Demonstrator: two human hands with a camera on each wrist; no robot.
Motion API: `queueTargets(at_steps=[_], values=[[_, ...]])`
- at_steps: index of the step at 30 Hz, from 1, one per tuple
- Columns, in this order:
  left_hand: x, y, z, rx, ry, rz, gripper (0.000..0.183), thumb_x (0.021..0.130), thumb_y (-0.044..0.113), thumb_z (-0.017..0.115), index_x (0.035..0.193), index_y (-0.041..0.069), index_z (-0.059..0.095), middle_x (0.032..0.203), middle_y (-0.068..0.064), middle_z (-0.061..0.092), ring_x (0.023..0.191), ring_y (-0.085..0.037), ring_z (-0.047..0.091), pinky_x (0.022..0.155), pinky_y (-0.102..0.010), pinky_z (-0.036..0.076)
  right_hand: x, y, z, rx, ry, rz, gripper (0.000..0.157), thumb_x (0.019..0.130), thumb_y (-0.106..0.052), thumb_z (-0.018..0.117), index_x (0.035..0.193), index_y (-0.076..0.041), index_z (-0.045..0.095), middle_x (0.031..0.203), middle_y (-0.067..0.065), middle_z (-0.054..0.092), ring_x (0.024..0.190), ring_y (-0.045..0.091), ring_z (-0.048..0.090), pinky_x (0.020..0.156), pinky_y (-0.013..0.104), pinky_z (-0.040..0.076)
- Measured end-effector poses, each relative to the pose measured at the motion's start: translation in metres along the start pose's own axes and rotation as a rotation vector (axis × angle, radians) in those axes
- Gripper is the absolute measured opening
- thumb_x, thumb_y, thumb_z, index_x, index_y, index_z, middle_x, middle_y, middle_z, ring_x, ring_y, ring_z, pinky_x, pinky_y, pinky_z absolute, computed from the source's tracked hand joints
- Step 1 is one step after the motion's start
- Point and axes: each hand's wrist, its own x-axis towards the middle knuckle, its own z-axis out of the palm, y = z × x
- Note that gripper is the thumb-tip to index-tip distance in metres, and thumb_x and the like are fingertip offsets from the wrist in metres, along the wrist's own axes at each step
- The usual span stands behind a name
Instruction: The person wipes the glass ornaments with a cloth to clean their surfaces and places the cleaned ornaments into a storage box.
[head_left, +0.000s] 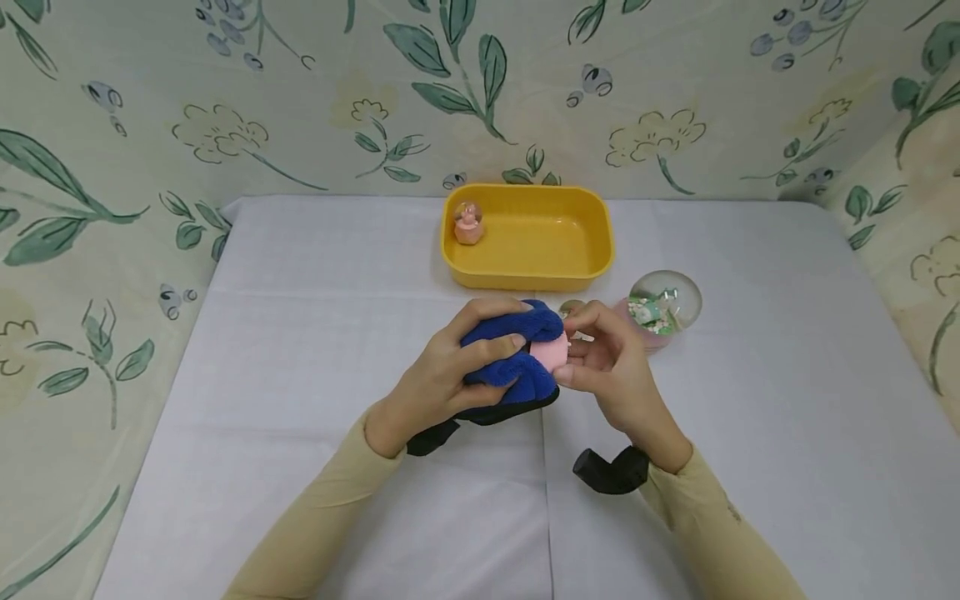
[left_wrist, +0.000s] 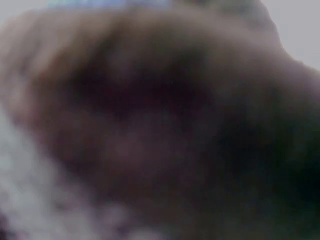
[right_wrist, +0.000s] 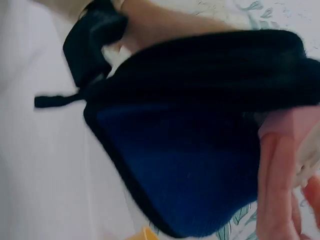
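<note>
My left hand [head_left: 438, 371] grips a bunched blue cloth [head_left: 517, 379] with black edging, its fingers spread over the top. The cloth wraps around the pink base [head_left: 549, 352] of a small snow globe. From the right, my right hand [head_left: 624, 379] pinches this snow globe with thumb and fingertips, which hide much of it. In the right wrist view, the pink base [right_wrist: 287, 122] and a pale part of the globe [right_wrist: 309, 155] show beside the fingers, with the blue cloth [right_wrist: 175, 165] hanging next to them. The left wrist view is dark and blurred.
Beyond the hands stands a yellow tray [head_left: 532, 282], with a small pink snow globe [head_left: 468, 225] in its left end. A larger snow globe [head_left: 663, 308] with a pink base stands just past the right hand. White cloth [head_left: 315, 333] covers the table; floral fabric [head_left: 525, 92] hangs behind.
</note>
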Motion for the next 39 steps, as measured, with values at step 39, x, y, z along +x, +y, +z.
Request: queueTargets(at_steps=[39], values=[[0.004, -0.001, -0.003, -0.019, 0.109, -0.037, 0.031, 0.1, 0.036, 0.047, 0.116, 0.009, 0.047, 0.124, -0.023, 0.046, 0.112, -0.038, 0.05, 0.095, -0.045, 0.046, 0.002, -0.012, 0.009, -0.486, -0.053, -0.14, 0.047, 0.091, -0.014, 0.066, 0.126, 0.012, 0.047, 0.12, 0.017, 0.054, 0.098, 0.022, 0.059, 0.081, 0.026, 0.053]])
